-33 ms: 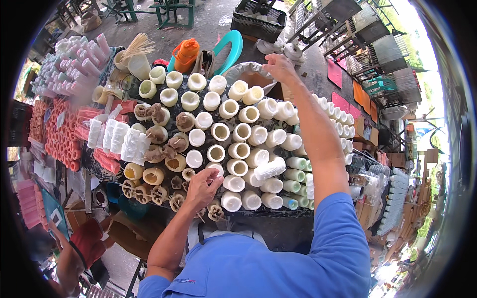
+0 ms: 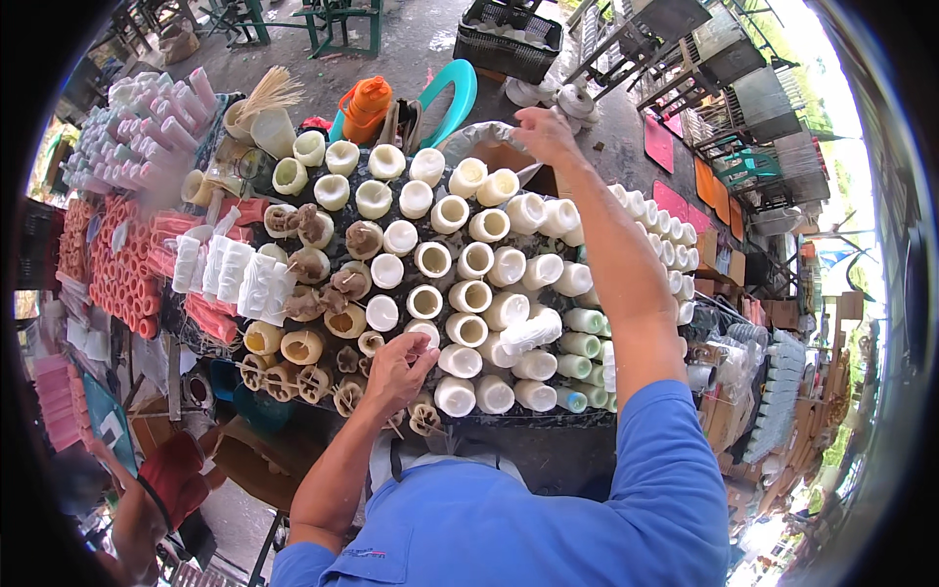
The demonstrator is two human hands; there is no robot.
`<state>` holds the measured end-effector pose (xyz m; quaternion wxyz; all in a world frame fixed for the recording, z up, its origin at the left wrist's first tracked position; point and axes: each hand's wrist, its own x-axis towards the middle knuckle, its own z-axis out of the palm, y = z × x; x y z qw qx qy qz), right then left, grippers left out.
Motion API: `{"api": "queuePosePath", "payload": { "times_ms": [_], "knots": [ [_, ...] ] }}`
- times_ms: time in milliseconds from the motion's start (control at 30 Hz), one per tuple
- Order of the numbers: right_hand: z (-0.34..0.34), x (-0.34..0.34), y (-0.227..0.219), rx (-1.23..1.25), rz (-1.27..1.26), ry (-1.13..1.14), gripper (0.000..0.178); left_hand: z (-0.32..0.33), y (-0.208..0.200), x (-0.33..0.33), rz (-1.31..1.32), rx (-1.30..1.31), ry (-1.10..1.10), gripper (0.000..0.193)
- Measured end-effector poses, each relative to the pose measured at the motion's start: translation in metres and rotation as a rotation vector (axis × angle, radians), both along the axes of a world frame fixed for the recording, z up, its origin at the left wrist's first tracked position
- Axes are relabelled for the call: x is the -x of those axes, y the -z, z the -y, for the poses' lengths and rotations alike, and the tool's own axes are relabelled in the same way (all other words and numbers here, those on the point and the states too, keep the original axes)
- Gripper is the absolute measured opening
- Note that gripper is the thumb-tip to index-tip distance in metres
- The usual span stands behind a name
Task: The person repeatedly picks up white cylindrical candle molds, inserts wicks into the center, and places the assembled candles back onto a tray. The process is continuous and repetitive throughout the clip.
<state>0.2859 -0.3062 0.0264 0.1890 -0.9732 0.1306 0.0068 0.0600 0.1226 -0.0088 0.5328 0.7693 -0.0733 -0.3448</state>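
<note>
My left hand point(image 2: 399, 374) is at the near side of the table. Its thumb and fingers are pinched at the near rim of a hollow white candle point(image 2: 424, 331). Far off at the table's back edge, my right hand point(image 2: 550, 137) reaches over an open lined container point(image 2: 479, 140), fingers loosely bent and apart, nothing visible in them. Between my arms stand rows of cream candles point(image 2: 469, 330), many hollow. Pale green candles point(image 2: 580, 344) lie nearer my right arm. A white ridged piece point(image 2: 531, 333) lies across some of the cream ones.
Brown-topped hollow pieces point(image 2: 310, 265) stand left of centre. White ridged pieces point(image 2: 232, 269) lie beside stacked coral tubes point(image 2: 125, 259). An orange bottle point(image 2: 369, 105) and a turquoise chair point(image 2: 456, 86) are behind the table. Another person point(image 2: 166, 499) is at lower left.
My right hand has shifted very slightly to the left over the container. My left hand and the candles have stayed put.
</note>
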Motion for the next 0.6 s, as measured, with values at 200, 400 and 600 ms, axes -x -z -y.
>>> {"api": "queuePosePath", "payload": {
  "times_ms": [200,400,600],
  "knots": [
    [-0.061,0.0,0.022,0.035,-0.083,-0.157,0.029,-0.004,0.008,0.003,0.055,-0.002,0.001,0.039],
    [-0.081,0.054,0.029,0.198,-0.235,-0.203,0.024,-0.014,0.008,0.011,0.008,-0.042,-0.024,0.036],
    [-0.076,0.09,0.046,0.158,-0.195,-0.196,0.022,-0.024,0.007,0.017,-0.021,-0.053,-0.031,0.033]
  ]
}}
